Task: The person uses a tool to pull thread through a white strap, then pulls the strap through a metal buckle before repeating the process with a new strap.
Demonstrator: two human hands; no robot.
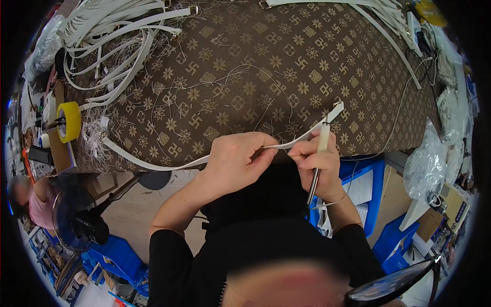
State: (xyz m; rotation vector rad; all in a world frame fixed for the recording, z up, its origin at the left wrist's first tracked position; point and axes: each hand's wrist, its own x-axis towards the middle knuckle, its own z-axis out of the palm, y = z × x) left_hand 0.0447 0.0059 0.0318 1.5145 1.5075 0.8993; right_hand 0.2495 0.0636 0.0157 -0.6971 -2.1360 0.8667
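Note:
A narrow white belt (174, 167) runs across the table's near edge, with a small metal buckle (336, 104) at its right end. My left hand (230, 162) pinches the belt near its middle between thumb and fingertips. Just to the right, my right hand (318, 166) has its fingertips closed at the same strap. A pen-shaped tool (323, 139) with a cream grip and metal shaft lies through the right hand, its thin tip pointing up beside the buckle end. Whether the fingertips also hold a thread is too small to tell.
White belts (110, 25) pile up at the far left, more belts (348, 4) at the far right. Loose thread scraps (97, 135) litter the brown patterned cloth (245, 97). Yellow tape (69, 122) stands at left. Below are a fan (82, 220), blue bin (376, 194) and another person (41, 204).

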